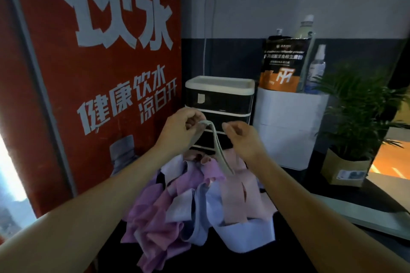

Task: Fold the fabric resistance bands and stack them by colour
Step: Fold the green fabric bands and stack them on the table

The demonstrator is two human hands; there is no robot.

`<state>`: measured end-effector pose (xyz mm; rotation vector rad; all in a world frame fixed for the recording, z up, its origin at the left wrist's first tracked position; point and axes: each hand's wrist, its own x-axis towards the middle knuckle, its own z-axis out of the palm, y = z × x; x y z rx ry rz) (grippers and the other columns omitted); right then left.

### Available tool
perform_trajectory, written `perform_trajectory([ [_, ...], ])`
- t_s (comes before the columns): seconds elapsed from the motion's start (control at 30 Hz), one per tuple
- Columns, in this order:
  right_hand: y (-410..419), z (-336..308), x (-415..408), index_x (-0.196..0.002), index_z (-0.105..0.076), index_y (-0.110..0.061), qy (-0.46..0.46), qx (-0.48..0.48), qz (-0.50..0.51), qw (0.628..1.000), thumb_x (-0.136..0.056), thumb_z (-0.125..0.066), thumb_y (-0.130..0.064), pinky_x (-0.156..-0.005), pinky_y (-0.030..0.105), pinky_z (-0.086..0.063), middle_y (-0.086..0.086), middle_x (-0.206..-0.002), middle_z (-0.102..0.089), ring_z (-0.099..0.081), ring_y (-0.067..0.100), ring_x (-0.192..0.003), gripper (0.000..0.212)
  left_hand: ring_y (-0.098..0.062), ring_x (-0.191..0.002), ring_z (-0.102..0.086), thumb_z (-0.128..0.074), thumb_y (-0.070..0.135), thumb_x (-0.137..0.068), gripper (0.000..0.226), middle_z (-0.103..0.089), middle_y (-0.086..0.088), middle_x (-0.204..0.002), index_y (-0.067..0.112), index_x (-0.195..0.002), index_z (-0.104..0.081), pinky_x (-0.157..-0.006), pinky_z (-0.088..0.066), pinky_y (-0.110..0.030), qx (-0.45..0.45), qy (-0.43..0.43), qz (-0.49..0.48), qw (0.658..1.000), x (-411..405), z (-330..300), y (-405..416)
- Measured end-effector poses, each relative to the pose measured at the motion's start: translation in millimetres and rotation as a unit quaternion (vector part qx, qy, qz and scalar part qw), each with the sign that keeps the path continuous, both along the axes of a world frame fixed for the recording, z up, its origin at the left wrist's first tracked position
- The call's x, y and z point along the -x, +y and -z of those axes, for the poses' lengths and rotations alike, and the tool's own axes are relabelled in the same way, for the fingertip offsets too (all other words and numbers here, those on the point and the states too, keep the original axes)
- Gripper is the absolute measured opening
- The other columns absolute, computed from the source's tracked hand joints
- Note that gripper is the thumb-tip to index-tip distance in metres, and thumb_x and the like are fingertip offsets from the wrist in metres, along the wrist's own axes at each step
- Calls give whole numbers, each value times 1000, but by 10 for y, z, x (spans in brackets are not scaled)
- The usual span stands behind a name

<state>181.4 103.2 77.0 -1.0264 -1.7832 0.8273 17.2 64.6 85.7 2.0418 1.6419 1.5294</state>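
Observation:
A loose pile of fabric resistance bands (190, 201) in purple, lilac, pale blue and pink lies on the dark table. My left hand (177, 131) grips one end of a pale grey-beige band (218, 148), lifted above the pile. That band hangs down in a narrow loop to the pink bands below. My right hand (241, 137) is raised beside it, fingers curled with thumb and forefinger close together; whether it pinches the band I cannot tell.
A red poster panel (93, 86) stands close on the left. Behind the pile stands a small drawer unit (219, 104), then a white box (288, 126) carrying a pouch and bottles. A potted plant (355, 131) sits at the right.

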Motion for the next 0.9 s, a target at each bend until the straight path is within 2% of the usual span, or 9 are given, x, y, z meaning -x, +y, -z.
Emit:
perform_trajectory([
  [0.1,-42,-89,-136,-92,-65,-3,27,-6,-12,1000,-97,-47,-30,-53,15,-38,1,-69,-57,-48,9,-61,32,-3,-81,-54,-66,15,-84,14,-56,6,-89,28,-85,-60,-71,-41,-7,-9,14,39,999,-187,-119,-84],
  [0.17,-96,-99,-227,-93,-65,1,57,55,-45,996,-97,-46,-32,-54,12,-42,4,-71,-59,-51,11,-63,39,-2,-79,-53,-66,15,-84,13,-56,4,-88,26,-86,-60,-71,-40,-5,-18,13,49,999,-300,-145,-102],
  [0.27,-204,-65,-388,-88,-64,-5,114,179,-113,971,-95,-49,-34,-66,22,-53,7,-78,-64,-60,16,-72,34,-11,-84,-56,-65,12,-85,9,-59,-6,-92,21,-87,-62,-75,-43,-13,-18,16,58,998,-447,-116,-99],
  [0.37,-259,-42,-573,-83,-61,-8,139,218,-123,958,-93,-55,-23,-73,31,-54,7,-78,-63,-61,20,-73,19,-15,-86,-58,-63,12,-87,6,-60,-9,-94,17,-88,-64,-79,-47,-24,-17,16,69,997,-576,-57,-95],
  [0.47,-242,-89,-759,-72,-59,-9,143,176,-49,973,-88,-62,-15,-69,37,-51,11,-73,-60,-58,25,-67,18,-8,-87,-58,-62,7,-86,14,-61,-3,-96,19,-92,-63,-77,-47,-12,-22,14,69,997,-761,-19,-97],
  [0.53,-223,-166,-879,-68,-57,-8,188,170,-11,967,-88,-62,-11,-55,29,-53,10,-66,-59,-58,20,-55,20,-3,-85,-57,-62,7,-86,17,-61,2,-93,20,-96,-60,-73,-44,-5,-7,-10,58,998,-880,-28,-104],
  [0.63,-192,-272,-1037,-71,-56,-7,257,169,12,951,-88,-60,-7,-49,26,-52,9,-68,-59,-57,20,-58,18,-9,-82,-59,-56,17,-92,5,-62,5,-85,18,-91,-60,-70,-47,-8,49,-94,80,991,-1019,-72,-141],
  [0.77,-165,-317,-1160,-68,-55,-8,319,150,69,933,-87,-63,-7,-67,38,-53,8,-70,-58,-56,21,-63,20,-14,-88,-62,-45,41,-94,29,-65,-2,-92,17,-96,-61,-81,-50,-25,216,-227,166,935,-1211,-76,-209],
  [0.9,-181,-298,-1203,-69,-57,-10,316,147,114,930,-87,-65,-14,-84,50,-52,7,-72,-60,-58,25,-72,20,-12,-96,-62,-66,29,-84,33,-65,-3,-107,14,-112,-56,-86,-50,-25,290,-218,220,906,-1446,-91,-243],
])
